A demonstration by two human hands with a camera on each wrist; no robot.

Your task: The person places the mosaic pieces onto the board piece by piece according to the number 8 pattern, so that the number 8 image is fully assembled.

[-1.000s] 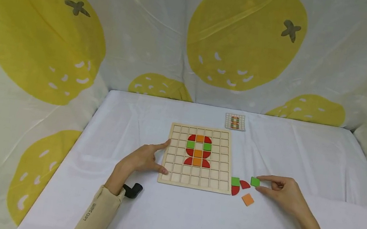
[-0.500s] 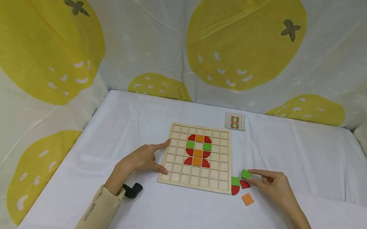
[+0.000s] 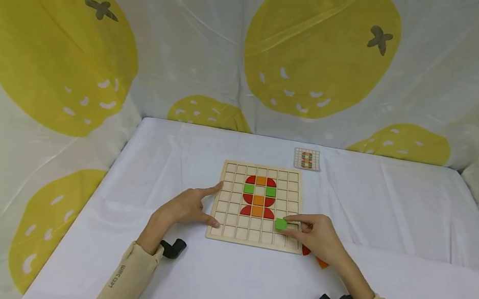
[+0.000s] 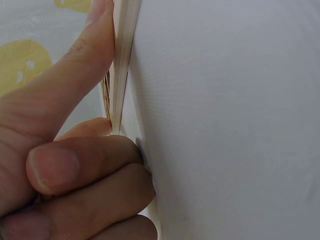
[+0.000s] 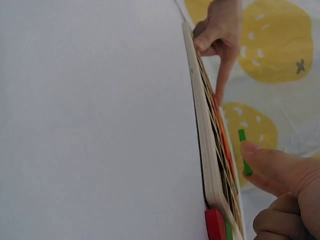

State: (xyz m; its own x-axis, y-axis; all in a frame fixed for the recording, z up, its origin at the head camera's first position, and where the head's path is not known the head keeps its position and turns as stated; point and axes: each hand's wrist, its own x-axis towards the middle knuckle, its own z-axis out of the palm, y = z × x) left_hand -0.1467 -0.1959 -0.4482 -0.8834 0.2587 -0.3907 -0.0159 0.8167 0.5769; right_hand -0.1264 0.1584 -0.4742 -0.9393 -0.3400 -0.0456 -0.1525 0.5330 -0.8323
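A pale wooden grid board (image 3: 236, 234) lies mid-table, with red, orange and green tiles (image 3: 258, 201) set in its cells. My left hand (image 3: 188, 206) touches its left edge, index finger and thumb spread along it; the other fingers curl under in the left wrist view. Over the lower right of the board, my right hand (image 3: 317, 235) pinches a green square tile (image 3: 281, 224) between thumb and forefinger. In the right wrist view the green tile (image 5: 244, 150) is raised off the board's face, standing apart from it.
Just right of the board, a red tile (image 3: 306, 250) and an orange tile (image 3: 322, 263) lie partly hidden by the right hand. A small pattern card (image 3: 307, 159) lies behind the board. A white cloth (image 3: 237, 288) covers the table; a lemon-print curtain (image 3: 201, 35) hangs behind.
My right hand has carried the green tile leftward, from the loose tiles to over the board's lower right. It now covers some loose tiles. The left hand and the board have stayed put.
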